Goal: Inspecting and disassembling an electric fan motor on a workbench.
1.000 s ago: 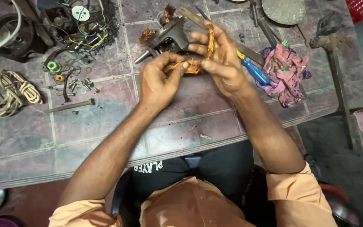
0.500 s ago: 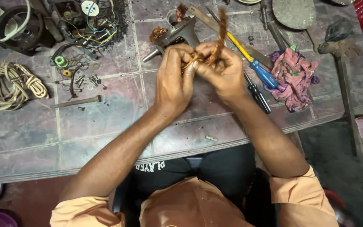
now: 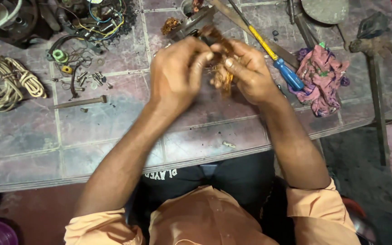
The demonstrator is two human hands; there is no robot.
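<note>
Both hands up over the tiled bench (image 3: 114,131), meeting around a bundle of copper wire (image 3: 223,75). Left hand (image 3: 175,75) curled, fingers pressed onto the top of the bundle, back of hand toward cam. Right hand (image 3: 250,72) pinching the wire betw. thumb and fingers; loose copper strands hang just below the fingertips. Frame's motion-blurred there, so exact finger grip on the strands can't be told.

Rel. to the wire bundle:
- Just behind it, touching or nearly so (can't tell): grey metal motor part (image 3: 191,22) w/ a copper clump at its left end.
- Right of it, near: screwdriver w/ yellow shaft section and blue handle (image 3: 280,61), lying diagonal, handle end toward the person.
- Further right: crumpled pink rag (image 3: 318,79), just beside the screwdriver handle.
- Far right: hammer (image 3: 375,81), head away from the person, shaft running off the bench edge.
- Left of it, apart: scatter of small screws and washers (image 3: 87,77), and a long bolt (image 3: 75,103) lying flat.
- Far left: coil of cream rope (image 3: 7,84).
- Back left: tangle of coloured wires (image 3: 98,18) on a dark part.
- Below it, near bench front edge: small pale scrap (image 3: 228,144).
</note>
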